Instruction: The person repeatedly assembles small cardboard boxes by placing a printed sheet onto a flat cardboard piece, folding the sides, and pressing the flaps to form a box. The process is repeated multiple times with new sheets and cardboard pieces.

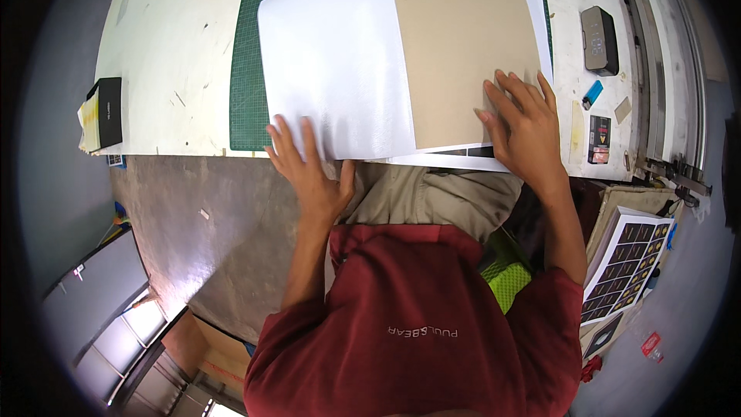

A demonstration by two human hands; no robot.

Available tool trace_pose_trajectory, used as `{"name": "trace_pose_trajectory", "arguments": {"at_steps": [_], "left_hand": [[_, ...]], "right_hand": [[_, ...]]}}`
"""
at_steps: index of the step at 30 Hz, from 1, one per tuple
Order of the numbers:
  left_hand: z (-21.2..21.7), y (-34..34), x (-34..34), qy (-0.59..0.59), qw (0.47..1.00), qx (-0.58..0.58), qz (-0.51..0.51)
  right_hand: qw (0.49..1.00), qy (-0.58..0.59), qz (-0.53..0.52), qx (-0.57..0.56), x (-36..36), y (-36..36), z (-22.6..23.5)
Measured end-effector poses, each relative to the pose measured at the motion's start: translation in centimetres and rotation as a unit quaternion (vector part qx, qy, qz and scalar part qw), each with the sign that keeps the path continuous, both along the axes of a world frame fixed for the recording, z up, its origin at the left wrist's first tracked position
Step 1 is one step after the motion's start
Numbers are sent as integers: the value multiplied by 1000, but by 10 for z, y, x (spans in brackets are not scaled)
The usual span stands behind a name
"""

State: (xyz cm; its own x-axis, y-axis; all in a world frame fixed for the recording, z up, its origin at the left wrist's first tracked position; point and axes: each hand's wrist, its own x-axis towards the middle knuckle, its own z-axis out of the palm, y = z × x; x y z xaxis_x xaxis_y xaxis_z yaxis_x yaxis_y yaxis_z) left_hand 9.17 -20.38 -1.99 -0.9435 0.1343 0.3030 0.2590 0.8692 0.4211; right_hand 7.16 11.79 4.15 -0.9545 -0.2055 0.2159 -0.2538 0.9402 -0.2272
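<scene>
Your left hand (309,181), fingers spread, meets the white sheet's (332,62) near edge; your right (532,127), also spread, rests on the tan board (463,46). Light, flat pressure should keep both square atop the green mat (247,108).

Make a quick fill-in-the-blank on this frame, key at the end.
1. The left hand is at the lower-left corner of the smooth, glossy ____ sheet.
2. The right hand is on the flat, matte tan sheet, which lies to the ____ of the glossy one.
3. The gridded rectangular mat beneath the sheets is ____.
4. The small blue plastic lighter lies ____ (nearer to / farther from) the person than the black box-shaped digital clock.

Missing words: white; right; green; nearer to.
</scene>
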Motion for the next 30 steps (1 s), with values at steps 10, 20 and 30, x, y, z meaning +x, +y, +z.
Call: {"name": "trace_pose_trajectory", "arguments": {"at_steps": [10, 20, 30], "left_hand": [[-15, -1, -22, -36, 852, 471, 225], [28, 126, -122, -131, 953, 83, -261], [11, 112, -141, -64, 940, 252, -220]], "right_hand": [[999, 34, -28, -27, 21, -21, -5], [872, 127, -317, -351, 37, 80, 38], [958, 207, -95, -176, 36, 6, 81]]}}
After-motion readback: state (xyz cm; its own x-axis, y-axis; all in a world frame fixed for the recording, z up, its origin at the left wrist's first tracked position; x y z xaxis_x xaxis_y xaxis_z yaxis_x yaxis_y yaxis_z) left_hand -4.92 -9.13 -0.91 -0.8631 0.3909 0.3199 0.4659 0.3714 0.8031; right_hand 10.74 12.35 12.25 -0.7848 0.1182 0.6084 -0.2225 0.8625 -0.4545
